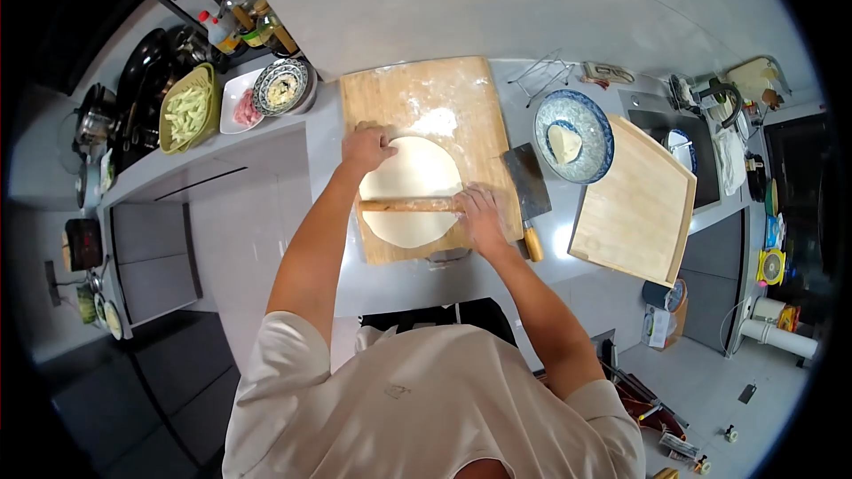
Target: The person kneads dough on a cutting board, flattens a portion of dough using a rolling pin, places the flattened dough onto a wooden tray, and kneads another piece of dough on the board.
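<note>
A round, flat sheet of dough lies on a floured wooden board. Across its lower part rests a wooden rolling pin. My right hand is closed over the pin's right end, while the left end has no hand on it. At the sheet's upper left edge, my left hand has its fingers curled against the dough, apart from the pin; its fingertips are partly hidden. A cleaver with a wooden handle lies along the board's right side, near my right hand.
On the right stand a patterned bowl holding a dough piece, a wooden tray and a sink. Left are a green basket of cut vegetables, a white dish of meat, a stacked bowl and bottles.
</note>
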{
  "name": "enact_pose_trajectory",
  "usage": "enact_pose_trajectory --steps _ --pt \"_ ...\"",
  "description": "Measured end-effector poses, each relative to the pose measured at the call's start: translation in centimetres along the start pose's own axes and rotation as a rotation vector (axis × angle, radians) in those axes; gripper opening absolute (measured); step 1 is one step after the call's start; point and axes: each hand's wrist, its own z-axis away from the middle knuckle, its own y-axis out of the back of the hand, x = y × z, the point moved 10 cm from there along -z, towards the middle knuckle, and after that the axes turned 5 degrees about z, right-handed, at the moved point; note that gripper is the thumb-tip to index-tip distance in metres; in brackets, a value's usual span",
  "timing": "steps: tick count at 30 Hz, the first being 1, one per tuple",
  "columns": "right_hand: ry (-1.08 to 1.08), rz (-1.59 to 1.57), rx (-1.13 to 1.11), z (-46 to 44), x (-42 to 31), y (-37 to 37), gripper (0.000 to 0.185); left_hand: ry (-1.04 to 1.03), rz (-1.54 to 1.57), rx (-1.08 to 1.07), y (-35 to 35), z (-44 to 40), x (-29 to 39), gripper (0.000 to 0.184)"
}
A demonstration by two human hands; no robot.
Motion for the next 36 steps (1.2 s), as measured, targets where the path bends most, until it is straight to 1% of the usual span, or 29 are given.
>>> enact_pose_trajectory --steps 2,3,6,9,12,13,16,19,22,23,26,27,29,32,34,36 --pt "0.003 -0.049 -0.01 1.8 0.1 0.5 0.038 -0.038 0.216 -0.063 -2.3 -1.6 -1.0 0.039" --pt "-0.014 -0.05 0.027 2.7 0.4 0.6 0.038 -0.053 0.324 -0.095 -2.7 -1.7 -0.6 0.041" --pt "-0.042 -0.053 0.114 4.5 0.9 1.2 0.038 -0.102 0.5 0.047 -2.2 -2.0 1.0 0.047" --pt "-0.038 -0.067 0.156 5.7 1.0 2.6 0.037 -0.061 0.288 -0.118 -2.9 -2.1 1.1 0.054" --pt "-0.069 -0.091 0.203 6.5 1.7 3.5 0.036 -0.104 0.063 -0.471 -4.1 -1.0 0.5 0.064" --pt "-0.098 -0.098 0.213 6.6 2.0 3.8 0.036 -0.091 0.068 -0.432 -3.4 -0.4 0.4 0.065" --pt "-0.158 -0.119 0.257 6.6 2.5 4.9 0.037 -0.062 0.003 -0.232 -3.4 -0.1 -0.8 0.061" --pt "-0.177 -0.125 0.294 6.4 2.6 5.5 0.039 0.048 0.477 -0.085 -3.5 -0.5 -2.0 0.051" --pt "-0.163 -0.101 0.309 5.8 2.8 6.0 0.04 0.278 0.672 0.226 -3.0 -0.2 -7.5 0.043" --pt "-0.154 -0.092 0.31 5.6 2.7 6.1 0.041 0.394 0.507 0.287 -2.6 0.9 -9.5 0.04" --pt "-0.151 -0.097 0.288 4.8 2.7 6.4 0.04 0.607 0.496 0.107 -3.8 4.1 -11.7 0.039" --pt "-0.154 -0.1 0.283 4.7 2.7 6.3 0.04 0.605 0.66 0.032 -4.3 5.8 -10.3 0.04" --pt "-0.162 -0.105 0.276 4.2 2.9 6.1 0.039 0.586 0.986 -0.123 -5.3 10.2 -5.4 0.042" --pt "-0.132 -0.086 0.215 3.2 2.4 5.3 0.036 0.611 1.115 -0.19 -8.2 14.3 -3.5 0.038" --pt "-0.066 -0.078 0.176 2.9 1.6 5.1 0.036 0.635 1.223 -0.203 -10.0 16.9 -3.4 0.035" --pt "-0.016 -0.055 0.139 2.7 1.0 4.8 0.036 0.62 1.072 -0.143 -9.5 18.5 -4.8 0.032"
